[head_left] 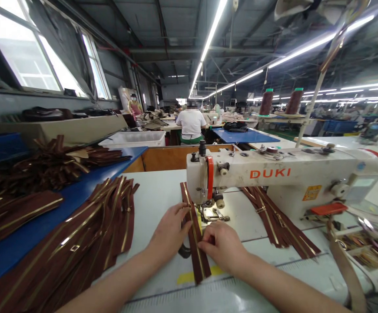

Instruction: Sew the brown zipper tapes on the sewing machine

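Note:
A brown zipper (195, 243) with metal teeth lies lengthwise on the pale sewing table, just left of the needle area of the white sewing machine (234, 174). On its left edge, my left hand (171, 228) pinches the tape between thumb and fingers. My right hand (223, 245) has its curled fingers on the right edge, below the presser foot (213, 214). Left of my hands a thick pile of brown zippers (91, 230) is spread out. Several more zippers (273, 217) lie under the machine's arm on the right.
More brown zippers (52, 165) are heaped on a blue table (111, 171) at the left. A tray of small parts (361, 252) sits at the right edge. Thread cones (267, 102) stand behind the machine. A person in a white shirt (190, 124) sits ahead.

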{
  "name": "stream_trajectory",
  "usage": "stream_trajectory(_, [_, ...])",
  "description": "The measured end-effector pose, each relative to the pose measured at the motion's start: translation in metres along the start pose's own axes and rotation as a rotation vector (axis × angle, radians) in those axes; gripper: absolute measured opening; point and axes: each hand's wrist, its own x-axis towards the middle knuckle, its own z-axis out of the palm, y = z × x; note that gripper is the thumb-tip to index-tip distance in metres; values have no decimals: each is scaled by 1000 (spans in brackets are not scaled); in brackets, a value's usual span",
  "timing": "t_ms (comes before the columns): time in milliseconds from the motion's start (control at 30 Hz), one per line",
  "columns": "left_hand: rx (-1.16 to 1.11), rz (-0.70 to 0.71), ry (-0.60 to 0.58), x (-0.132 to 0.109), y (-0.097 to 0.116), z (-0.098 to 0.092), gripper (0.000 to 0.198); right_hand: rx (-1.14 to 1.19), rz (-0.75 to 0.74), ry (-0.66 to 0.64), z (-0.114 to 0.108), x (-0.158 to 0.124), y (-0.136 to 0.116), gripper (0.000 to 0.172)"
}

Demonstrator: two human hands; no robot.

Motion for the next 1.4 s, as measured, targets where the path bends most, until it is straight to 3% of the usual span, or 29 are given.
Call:
stream_trajectory(133, [160, 137, -95, -24, 4, 7, 33, 12, -34, 6, 0, -2, 1, 16])
stream_trajectory(233, [374, 268, -127, -24, 3, 9, 33, 31, -53, 9, 0, -4, 1, 18])
stream_trajectory(333, [446, 336, -131, -21, 1, 10, 33, 43, -68, 2, -1, -8, 2, 20])
stream_trajectory(567, [381, 349, -83, -24, -6, 15, 32, 24, -116, 27, -7, -9, 5, 10])
stream_trajectory(867, [339, 353, -103, -25, 3, 10, 31, -196, -188, -26, -9, 3, 3, 12])
stream_trajectory(1233, [376, 408, -82, -26, 4, 10, 29, -148, -286, 13, -4, 1, 9, 15])
stream_trajectory(1400, [349, 407, -88, -27, 4, 9, 28, -247, -372, 8, -5, 2, 7, 15])
